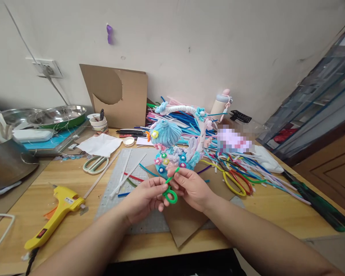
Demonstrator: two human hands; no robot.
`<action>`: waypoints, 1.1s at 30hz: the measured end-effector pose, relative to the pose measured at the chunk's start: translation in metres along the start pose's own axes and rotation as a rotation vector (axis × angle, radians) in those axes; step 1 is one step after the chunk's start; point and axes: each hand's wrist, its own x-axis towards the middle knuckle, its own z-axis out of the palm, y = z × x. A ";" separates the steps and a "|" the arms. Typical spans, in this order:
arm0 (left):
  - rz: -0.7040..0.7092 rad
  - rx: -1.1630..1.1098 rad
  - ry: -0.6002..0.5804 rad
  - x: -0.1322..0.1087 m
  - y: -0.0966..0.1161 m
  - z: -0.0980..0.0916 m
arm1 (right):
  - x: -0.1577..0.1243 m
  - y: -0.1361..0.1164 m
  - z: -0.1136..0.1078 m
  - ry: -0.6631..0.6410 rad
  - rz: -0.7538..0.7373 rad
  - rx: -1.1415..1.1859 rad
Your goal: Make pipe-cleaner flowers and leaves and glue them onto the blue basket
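Observation:
A bright green pipe cleaner (170, 196), bent into a loop at its lower end, is pinched between both hands. The fingertips of my left hand (149, 193) close on it just above the loop. My right hand (191, 189) grips it nearer its straight upper end. Right behind the hands stands a fluffy craft piece (166, 134) in blue, white and pink, with a domed top, small flowers and a curved white arch. Beneath the hands lies a piece of brown cardboard (179, 230) on a grey cutting mat (109, 195).
A yellow glue gun (57, 214) rests at left, near pale-handled scissors (96, 165). Yellow-and-red-handled scissors (235, 184) lie at right. Loose pipe cleaners (184, 117) are heaped behind the craft piece. A metal pot (8, 165) stands at far left, green-handled pliers (319, 203) at far right.

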 end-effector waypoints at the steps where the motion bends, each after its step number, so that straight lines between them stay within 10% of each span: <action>1: -0.015 0.012 -0.009 0.000 0.000 0.001 | 0.000 -0.002 0.000 0.005 -0.013 0.009; 33: -0.219 0.118 -0.053 -0.002 -0.003 0.005 | -0.021 -0.030 0.006 -0.015 -0.349 -0.030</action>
